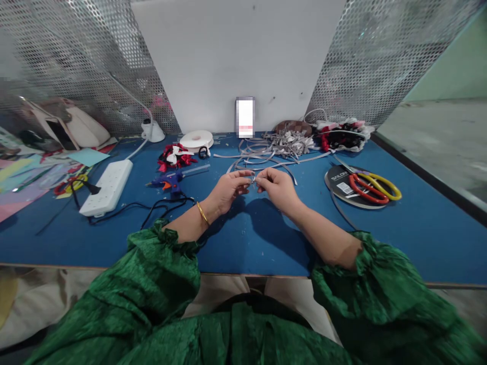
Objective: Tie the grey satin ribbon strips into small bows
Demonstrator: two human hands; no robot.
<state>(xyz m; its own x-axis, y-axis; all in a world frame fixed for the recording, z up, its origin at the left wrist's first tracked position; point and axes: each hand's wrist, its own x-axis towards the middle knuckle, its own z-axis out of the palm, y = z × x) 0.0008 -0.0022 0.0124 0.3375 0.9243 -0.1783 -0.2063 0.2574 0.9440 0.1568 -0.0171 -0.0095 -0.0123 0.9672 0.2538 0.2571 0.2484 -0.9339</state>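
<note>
In front of me, above the blue table, my left hand pinches a short piece of grey ribbon bent into a small loop. My right hand has thumb and fingers closed on the ribbon's other side, so the hands almost meet. Just behind them lie long loose grey ribbon strips and a pile of short grey ribbon pieces. A blue glue gun with an orange trigger rests left of my left hand. Scissors with red and yellow handles lie on a black ribbon spool to the right.
A white power strip and dark cables lie left, near coloured paper. Red and white bows sit before a white ribbon roll. A phone leans on the white board. A bagged bundle stands back right.
</note>
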